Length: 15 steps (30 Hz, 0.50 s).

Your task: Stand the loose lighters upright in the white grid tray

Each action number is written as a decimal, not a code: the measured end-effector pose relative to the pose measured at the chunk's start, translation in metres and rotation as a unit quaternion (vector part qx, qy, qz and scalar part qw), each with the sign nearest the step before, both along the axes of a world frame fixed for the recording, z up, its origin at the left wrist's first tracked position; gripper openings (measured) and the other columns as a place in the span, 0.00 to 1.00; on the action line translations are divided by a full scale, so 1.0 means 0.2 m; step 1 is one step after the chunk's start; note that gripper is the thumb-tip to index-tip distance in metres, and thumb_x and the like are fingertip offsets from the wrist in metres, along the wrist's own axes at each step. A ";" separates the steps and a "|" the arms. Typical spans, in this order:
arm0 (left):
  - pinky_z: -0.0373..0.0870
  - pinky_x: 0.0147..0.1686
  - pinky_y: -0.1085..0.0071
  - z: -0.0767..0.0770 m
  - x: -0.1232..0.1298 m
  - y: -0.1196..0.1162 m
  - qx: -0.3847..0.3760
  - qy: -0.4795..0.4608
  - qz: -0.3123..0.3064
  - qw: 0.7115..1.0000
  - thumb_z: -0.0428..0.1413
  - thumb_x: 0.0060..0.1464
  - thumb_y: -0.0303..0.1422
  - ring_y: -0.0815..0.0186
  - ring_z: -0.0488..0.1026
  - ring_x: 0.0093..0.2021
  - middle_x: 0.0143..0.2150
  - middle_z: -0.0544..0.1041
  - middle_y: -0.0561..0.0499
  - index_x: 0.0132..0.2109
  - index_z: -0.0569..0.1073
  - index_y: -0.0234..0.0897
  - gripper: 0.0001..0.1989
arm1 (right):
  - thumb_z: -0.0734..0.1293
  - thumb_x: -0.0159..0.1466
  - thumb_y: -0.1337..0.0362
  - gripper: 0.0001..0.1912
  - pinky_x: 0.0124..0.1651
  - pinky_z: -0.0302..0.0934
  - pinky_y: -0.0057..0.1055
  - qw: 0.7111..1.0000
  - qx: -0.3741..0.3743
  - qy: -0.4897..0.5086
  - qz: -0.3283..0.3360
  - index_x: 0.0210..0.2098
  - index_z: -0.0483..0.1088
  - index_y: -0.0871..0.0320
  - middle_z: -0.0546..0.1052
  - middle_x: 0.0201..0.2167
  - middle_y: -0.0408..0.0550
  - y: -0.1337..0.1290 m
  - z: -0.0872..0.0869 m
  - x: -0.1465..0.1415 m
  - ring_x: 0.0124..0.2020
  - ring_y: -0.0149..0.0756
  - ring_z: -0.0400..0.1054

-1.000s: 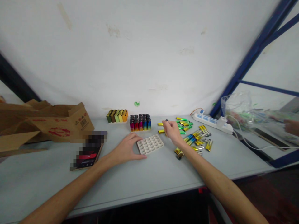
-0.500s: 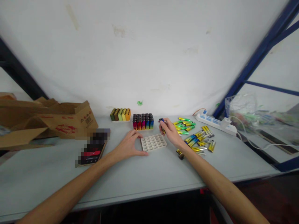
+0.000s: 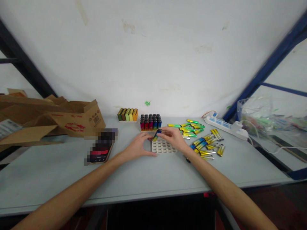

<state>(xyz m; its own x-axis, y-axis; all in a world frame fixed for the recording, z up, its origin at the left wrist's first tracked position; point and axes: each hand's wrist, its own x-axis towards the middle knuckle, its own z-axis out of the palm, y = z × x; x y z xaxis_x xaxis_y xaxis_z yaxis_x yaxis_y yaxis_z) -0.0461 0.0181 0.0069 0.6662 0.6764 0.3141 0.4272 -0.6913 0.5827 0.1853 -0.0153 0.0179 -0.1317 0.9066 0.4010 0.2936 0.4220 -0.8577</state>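
Observation:
A pale tray [image 3: 164, 147] with rows of round hollows lies on the table between my hands. My right hand [image 3: 173, 137] pinches a blue and yellow lighter [image 3: 156, 134] over the tray's back left corner. At the tray's left edge, my left hand [image 3: 139, 146] has its thumb and fingers apart, with the fingertips close to the lighter. Behind the tray stands a block of upright multicoloured lighters [image 3: 150, 123] with black tops. Loose yellow and green lighters [image 3: 189, 130] lie to the right of my right hand, with yellow and blue ones [image 3: 199, 144] nearer the front.
A tray of green, brown and yellow lighters [image 3: 128, 115] stands at the back. On the left are an open cardboard box [image 3: 76, 119] and a partly pixelated phone [image 3: 100, 151]. A white power strip [image 3: 225, 126] and plastic bags [image 3: 256, 111] are at the right.
My right hand has moved left with the lighter, from beside the block of lighters to above the tray's back left corner. The camera view has shifted slightly.

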 end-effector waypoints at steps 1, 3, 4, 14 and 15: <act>0.71 0.56 0.55 0.00 0.00 0.00 -0.002 0.001 -0.001 1.000 0.75 0.37 0.49 0.52 0.74 0.51 0.47 0.77 0.46 0.49 0.76 0.38 0.34 | 0.73 0.63 0.52 0.18 0.46 0.73 0.38 1.000 0.007 -0.021 -0.002 0.45 0.78 0.58 0.84 0.38 0.51 0.00 -0.01 0.00 0.40 0.43 0.79; 0.71 0.56 0.55 0.00 0.00 0.00 -0.006 0.006 0.000 1.000 0.75 0.37 0.49 0.51 0.74 0.51 0.47 0.77 0.46 0.48 0.77 0.38 0.33 | 0.71 0.65 0.52 0.17 0.46 0.73 0.37 0.998 0.018 -0.055 0.000 0.47 0.78 0.58 0.84 0.39 0.51 0.00 -0.01 0.00 0.40 0.43 0.80; 0.71 0.56 0.55 0.00 0.00 0.00 -0.008 0.010 0.001 1.000 0.74 0.36 0.50 0.51 0.74 0.52 0.47 0.77 0.46 0.47 0.77 0.38 0.33 | 0.70 0.66 0.53 0.17 0.45 0.73 0.36 0.997 0.021 -0.068 0.006 0.49 0.77 0.58 0.84 0.40 0.51 0.00 -0.02 -0.01 0.40 0.42 0.80; 0.71 0.57 0.53 0.00 -0.01 0.02 -0.006 0.025 0.005 1.000 0.75 0.34 0.51 0.49 0.73 0.53 0.48 0.77 0.45 0.42 0.76 0.38 0.32 | 0.71 0.68 0.61 0.09 0.45 0.68 0.32 0.970 0.053 -0.237 0.003 0.45 0.76 0.58 0.84 0.40 0.51 0.00 0.03 -0.06 0.41 0.40 0.79; 0.72 0.56 0.53 0.00 -0.01 0.03 -0.003 0.025 0.005 1.000 0.74 0.34 0.52 0.49 0.73 0.53 0.47 0.77 0.45 0.42 0.76 0.38 0.32 | 0.71 0.68 0.61 0.09 0.44 0.68 0.31 0.968 0.053 -0.246 0.001 0.45 0.77 0.58 0.84 0.40 0.51 0.00 0.03 -0.06 0.40 0.39 0.78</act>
<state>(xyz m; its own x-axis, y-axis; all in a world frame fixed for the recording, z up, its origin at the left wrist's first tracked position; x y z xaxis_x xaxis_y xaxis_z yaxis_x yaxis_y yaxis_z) -0.0474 0.0232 0.0071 0.6746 0.6848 0.2758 0.4631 -0.6835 0.5642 0.1726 -0.0149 0.0243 -0.3324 0.8629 0.3805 0.6550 0.5016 -0.5652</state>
